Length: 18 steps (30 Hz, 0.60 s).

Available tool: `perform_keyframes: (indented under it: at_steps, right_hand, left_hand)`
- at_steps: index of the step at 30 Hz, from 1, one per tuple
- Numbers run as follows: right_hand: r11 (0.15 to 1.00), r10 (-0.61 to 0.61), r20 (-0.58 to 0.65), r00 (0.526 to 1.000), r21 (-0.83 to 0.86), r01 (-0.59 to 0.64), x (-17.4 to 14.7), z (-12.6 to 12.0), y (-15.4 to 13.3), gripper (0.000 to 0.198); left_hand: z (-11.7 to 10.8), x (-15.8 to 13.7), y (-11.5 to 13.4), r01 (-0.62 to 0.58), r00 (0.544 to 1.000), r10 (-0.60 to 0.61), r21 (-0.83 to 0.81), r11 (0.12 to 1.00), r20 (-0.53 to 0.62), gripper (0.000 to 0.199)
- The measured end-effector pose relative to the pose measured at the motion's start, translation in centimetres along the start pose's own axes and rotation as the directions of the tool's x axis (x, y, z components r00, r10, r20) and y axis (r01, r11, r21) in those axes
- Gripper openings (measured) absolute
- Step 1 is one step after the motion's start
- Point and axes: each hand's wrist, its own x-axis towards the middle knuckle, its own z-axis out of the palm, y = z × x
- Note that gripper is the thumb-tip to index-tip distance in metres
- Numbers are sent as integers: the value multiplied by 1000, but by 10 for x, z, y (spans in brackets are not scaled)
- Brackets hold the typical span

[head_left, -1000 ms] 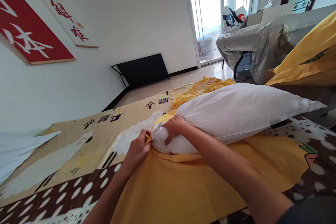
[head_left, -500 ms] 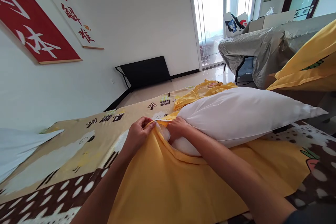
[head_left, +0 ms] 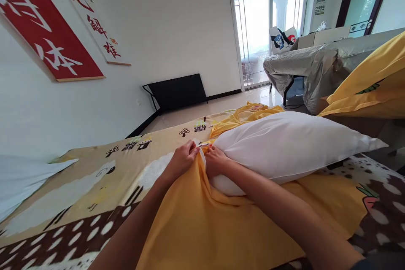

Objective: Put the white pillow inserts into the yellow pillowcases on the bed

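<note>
A yellow pillowcase (head_left: pixel 202 228) lies spread in front of me, its opening facing away. My left hand (head_left: pixel 185 157) is closed, pinching the left edge of that opening and lifting it a little. Close beside it, my right hand (head_left: pixel 217 160) is closed at the near left end of a white pillow (head_left: pixel 284 143). Its fingers are curled, partly hidden, over the bunched pillow corner at the mouth of the case. Most of the pillow rests outside, to the right, on top of the yellow cloth.
A patterned blanket (head_left: pixel 104 190) covers the surface beneath. More yellow cloth (head_left: pixel 243 116) lies behind the pillow, and another yellow piece (head_left: pixel 376 80) hangs at the right. White fabric (head_left: pixel 25 181) is at the left. A plastic-covered sofa (head_left: pixel 300 59) stands at the back right.
My left hand has drawn the case edge to the right, nearer my right hand. Less of the white corner shows between them. The view has tilted slightly upward.
</note>
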Motion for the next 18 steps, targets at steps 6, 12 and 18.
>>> perform_keyframes:
  at_steps: [6, 12, 18]
  right_hand:
    - [998, -38, 0, 999, -44, 38, -31, -23, -28, 79]
    - [984, -158, 130, 979, 103, 145, -47, -84, 26, 30]
    - [968, 161, 20, 987, 190, -162, -45, -87, 111, 85]
  left_hand:
    - [-3, -23, 5, -20, 1000, 20, -22, 1000, 22, 22]
    - [-5, -42, 7, -38, 998, 40, -41, 998, 45, 21]
    - [-10, -77, 34, -143, 973, 141, -4, 990, 180, 23]
